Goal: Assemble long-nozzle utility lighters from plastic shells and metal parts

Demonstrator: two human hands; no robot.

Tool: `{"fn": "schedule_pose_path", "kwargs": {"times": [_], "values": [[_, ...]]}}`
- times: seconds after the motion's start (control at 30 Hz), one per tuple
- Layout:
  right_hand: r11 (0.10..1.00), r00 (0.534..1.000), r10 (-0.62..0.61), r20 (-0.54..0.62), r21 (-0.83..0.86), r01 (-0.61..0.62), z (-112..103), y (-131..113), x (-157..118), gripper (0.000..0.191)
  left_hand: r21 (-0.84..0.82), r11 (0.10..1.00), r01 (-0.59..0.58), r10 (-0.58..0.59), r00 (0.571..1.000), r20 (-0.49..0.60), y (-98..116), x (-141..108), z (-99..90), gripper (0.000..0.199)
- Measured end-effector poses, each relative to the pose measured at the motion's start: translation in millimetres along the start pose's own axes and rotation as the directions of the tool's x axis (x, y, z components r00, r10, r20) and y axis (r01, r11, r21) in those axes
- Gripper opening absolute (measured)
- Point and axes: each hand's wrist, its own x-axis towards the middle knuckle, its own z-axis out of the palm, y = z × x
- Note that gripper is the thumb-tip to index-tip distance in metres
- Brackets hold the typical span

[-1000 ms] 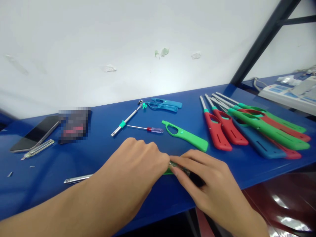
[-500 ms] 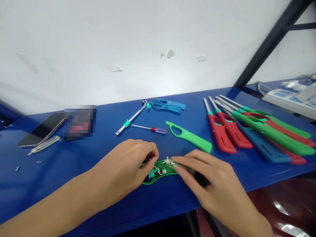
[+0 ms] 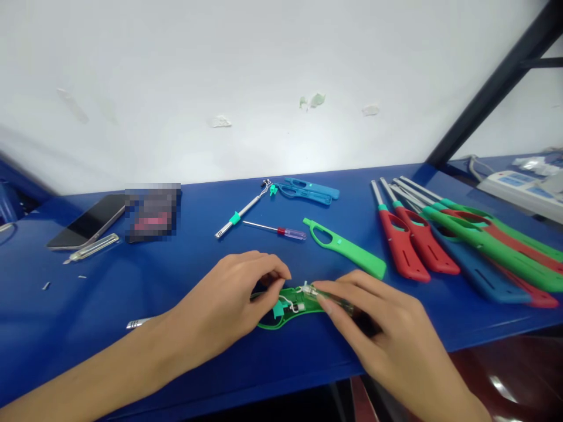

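Observation:
An opened green lighter casing lies near the front of the table, with a teal trigger piece and a white wire inside. My left hand is over its left end, thumb and forefinger pinched together; whatever is between the fingertips is hidden. Between the thumb and fingers of my right hand is a clear gas tank, its white valve end pointing left over the casing. A silver metal tube end shows beyond my left forearm.
Behind lie a green half casing, a screwdriver, a metal lighter tube and blue casing parts. Several assembled lighters are piled at the right. A phone and another clear tank are at the left.
The view has shifted, so most things appear farther right, and the silver tube end beside my left forearm now shows. Both hands keep nearly the same pose over the green casing.

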Motion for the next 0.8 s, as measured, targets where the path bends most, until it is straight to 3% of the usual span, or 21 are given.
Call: {"fn": "schedule_pose_path", "kwargs": {"times": [0.1,0.37,0.53,0.8], "values": [[1.0,1.0,-0.014,-0.009,-0.009,0.014,0,0,1,0.018,-0.067,0.998,0.023,-0.025,0.999,-0.038,-1,-3,3.5,0.018],[0.995,0.993,-0.093,-0.077,-0.048,0.089,-2,-6,6,0.015,-0.146,0.989,0.007,-0.006,1.0,0.003,-6,-7,3.9,0.022],[0.984,0.984,-0.167,-0.063,-0.069,0.162,2,-4,16,0.018,-0.128,0.99,0.058,-0.06,0.998,-0.006,-6,-7,2.1,0.019],[0.987,0.984,-0.159,-0.08,-0.045,0.156,2,-1,13,0.021,-0.117,0.993,-0.006,-0.002,0.997,-0.072,-7,-7,2.5,0.017]]}}
